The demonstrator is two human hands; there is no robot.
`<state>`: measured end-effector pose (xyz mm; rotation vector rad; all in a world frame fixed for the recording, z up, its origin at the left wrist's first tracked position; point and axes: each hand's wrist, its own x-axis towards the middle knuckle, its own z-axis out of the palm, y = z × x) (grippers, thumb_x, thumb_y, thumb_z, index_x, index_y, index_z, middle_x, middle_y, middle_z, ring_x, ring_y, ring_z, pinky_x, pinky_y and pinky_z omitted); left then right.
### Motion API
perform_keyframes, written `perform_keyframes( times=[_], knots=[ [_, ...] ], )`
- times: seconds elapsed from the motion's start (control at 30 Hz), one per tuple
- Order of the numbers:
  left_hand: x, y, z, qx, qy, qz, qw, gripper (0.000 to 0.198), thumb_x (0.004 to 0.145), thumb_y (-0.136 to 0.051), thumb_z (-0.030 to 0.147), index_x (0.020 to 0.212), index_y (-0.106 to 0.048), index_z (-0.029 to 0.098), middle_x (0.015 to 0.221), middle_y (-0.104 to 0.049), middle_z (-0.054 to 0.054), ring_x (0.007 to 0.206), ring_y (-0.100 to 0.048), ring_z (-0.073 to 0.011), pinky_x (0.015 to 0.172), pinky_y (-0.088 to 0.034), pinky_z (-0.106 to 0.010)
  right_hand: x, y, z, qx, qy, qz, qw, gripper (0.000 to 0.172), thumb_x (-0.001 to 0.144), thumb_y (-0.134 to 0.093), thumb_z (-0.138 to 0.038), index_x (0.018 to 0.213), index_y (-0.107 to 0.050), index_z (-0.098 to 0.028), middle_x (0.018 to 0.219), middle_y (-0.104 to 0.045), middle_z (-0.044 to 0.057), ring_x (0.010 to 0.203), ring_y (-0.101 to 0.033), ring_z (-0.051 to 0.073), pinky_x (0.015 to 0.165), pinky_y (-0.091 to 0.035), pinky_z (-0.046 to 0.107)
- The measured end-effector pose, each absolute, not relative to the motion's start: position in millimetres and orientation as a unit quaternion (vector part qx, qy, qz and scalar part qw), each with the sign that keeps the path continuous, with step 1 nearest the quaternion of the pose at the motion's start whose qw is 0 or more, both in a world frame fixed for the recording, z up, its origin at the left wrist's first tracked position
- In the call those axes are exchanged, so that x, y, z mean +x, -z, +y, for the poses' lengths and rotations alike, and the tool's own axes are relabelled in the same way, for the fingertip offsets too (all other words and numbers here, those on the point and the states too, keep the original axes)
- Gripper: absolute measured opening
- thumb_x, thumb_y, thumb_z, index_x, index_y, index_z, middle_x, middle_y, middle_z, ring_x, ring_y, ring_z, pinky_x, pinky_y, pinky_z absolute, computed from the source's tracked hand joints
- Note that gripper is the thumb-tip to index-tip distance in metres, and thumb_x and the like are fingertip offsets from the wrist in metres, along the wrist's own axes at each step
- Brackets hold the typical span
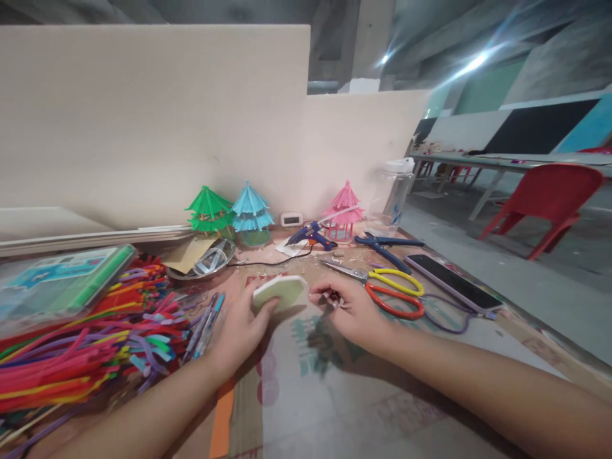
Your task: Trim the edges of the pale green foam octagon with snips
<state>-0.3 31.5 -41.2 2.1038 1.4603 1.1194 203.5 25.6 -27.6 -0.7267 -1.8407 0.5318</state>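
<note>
Left hand (241,328) holding up pale panel (282,291), right hand (354,312) hovering beside it

The left hand is clamping the panel's near left edge, its thumb pressing on the pale green face. The panel is tilting above a printed sheet (344,414), between the two hands. The right hand is curling its fingertips inward just beside the panel; whether they are pinching something small, one cannot tell.

Just beyond the right hand, scissors (364,276) are lying with red and yellow handles toward a phone (452,282). Behind them, pliers (382,241) and a blue glue gun (313,233) are resting. Left of the left hand, pens (206,328) are lying beside a heap of pipe cleaners (71,350), with a clear case (62,284) lying behind. A bowl (191,278) is holding a brown card (189,255).

Farther back, green (208,203), blue (251,204) and pink roofed models (347,204) are standing before a board (143,127), a bottle (396,191) standing to the right. Beyond the table, a red chair (549,191) is standing on the floor.
</note>
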Motion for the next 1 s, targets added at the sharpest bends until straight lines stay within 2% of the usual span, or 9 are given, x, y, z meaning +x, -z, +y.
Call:
perform_keyframes(
  times=[0.07, 0.17, 0.2, 0.33, 0.4, 0.5, 0.63, 0.83, 1.0],
  knots=[
    [0, 42, 35, 0.697, -0.428, 0.528, 0.229, 0.034, 0.080, -0.053, 0.041, 0.105, -0.055, 0.017, 0.097, -0.065, -0.005, 0.090, -0.059, -0.0213, 0.077, -0.046, -0.032, 203, 10, 11, -0.276, -0.348, -0.783, 0.435, 0.012, 0.080, -0.051, -0.018, 0.073, -0.060, -0.016, 0.064, -0.060, 0.000, 0.056, -0.053, 0.010, 0.053, -0.043, 0.020],
    [-3, 44, 40, 0.670, -0.449, 0.520, 0.283, 0.039, 0.077, -0.056, 0.044, 0.103, -0.057, 0.015, 0.098, -0.065, -0.007, 0.087, -0.059, -0.0209, 0.076, -0.047, -0.031, 203, -13, -10, -0.129, -0.523, -0.832, 0.137, 0.020, 0.082, -0.056, -0.032, 0.082, -0.066, -0.015, 0.071, -0.064, 0.002, 0.061, -0.058, 0.010, 0.054, -0.044, 0.018],
    [-4, 44, 41, 0.666, -0.452, 0.516, 0.293, 0.039, 0.077, -0.056, 0.045, 0.102, -0.058, 0.015, 0.097, -0.065, -0.007, 0.086, -0.059, -0.0208, 0.075, -0.047, -0.031, 203, -16, -12, -0.111, -0.528, -0.832, 0.125, 0.026, 0.080, -0.059, -0.040, 0.083, -0.066, -0.015, 0.073, -0.064, 0.002, 0.063, -0.059, 0.011, 0.055, -0.045, 0.018],
    [-5, 46, 42, 0.664, -0.450, 0.511, 0.308, 0.039, 0.078, -0.054, 0.047, 0.101, -0.059, 0.015, 0.093, -0.066, -0.006, 0.083, -0.059, -0.0203, 0.072, -0.047, -0.030, 204, 3, 10, -0.212, -0.421, -0.813, 0.340, 0.046, 0.088, -0.038, -0.054, 0.092, -0.064, -0.016, 0.086, -0.065, 0.007, 0.079, -0.061, 0.016, 0.071, -0.048, 0.028],
    [-3, 47, 41, 0.666, -0.450, 0.507, 0.311, 0.039, 0.078, -0.053, 0.046, 0.101, -0.058, 0.014, 0.092, -0.065, -0.006, 0.083, -0.059, -0.0200, 0.071, -0.047, -0.029, 207, 22, 32, -0.315, -0.332, -0.767, 0.450, 0.045, 0.089, -0.037, -0.054, 0.093, -0.062, -0.017, 0.088, -0.065, 0.008, 0.084, -0.061, 0.019, 0.077, -0.048, 0.033],
    [-1, 49, 40, 0.678, -0.461, 0.492, 0.293, 0.035, 0.079, -0.053, 0.041, 0.102, -0.058, 0.016, 0.095, -0.066, -0.005, 0.088, -0.060, -0.0198, 0.076, -0.046, -0.029, 213, 43, 59, -0.389, -0.230, -0.721, 0.526, 0.041, 0.090, -0.036, -0.050, 0.101, -0.059, -0.019, 0.103, -0.063, 0.010, 0.100, -0.057, 0.022, 0.089, -0.043, 0.039],
    [-3, 52, 39, 0.713, -0.451, 0.474, 0.251, 0.027, 0.083, -0.049, 0.033, 0.102, -0.061, 0.018, 0.101, -0.067, -0.004, 0.096, -0.059, -0.0194, 0.082, -0.045, -0.028, 215, 46, 61, -0.368, -0.134, -0.767, 0.508, 0.034, 0.094, -0.035, -0.040, 0.111, -0.056, -0.019, 0.109, -0.060, 0.010, 0.103, -0.055, 0.021, 0.090, -0.042, 0.037],
    [-4, 48, 36, 0.769, -0.416, 0.459, 0.159, 0.023, 0.084, -0.045, 0.025, 0.099, -0.062, 0.018, 0.099, -0.068, -0.005, 0.095, -0.060, -0.0189, 0.084, -0.046, -0.031, 211, 35, 42, -0.348, 0.001, -0.847, 0.401, 0.040, 0.096, -0.029, -0.038, 0.111, -0.060, -0.017, 0.081, -0.059, 0.007, 0.075, -0.055, 0.019, 0.066, -0.044, 0.030],
    [-2, 44, 34, 0.798, -0.400, 0.434, 0.125, 0.022, 0.083, -0.043, 0.019, 0.096, -0.062, 0.017, 0.097, -0.068, -0.006, 0.094, -0.061, -0.0189, 0.083, -0.047, -0.032, 210, 36, 42, -0.335, 0.046, -0.858, 0.387, 0.040, 0.096, -0.029, -0.037, 0.108, -0.061, -0.015, 0.076, -0.056, 0.006, 0.070, -0.052, 0.017, 0.061, -0.041, 0.027]
  ],
)
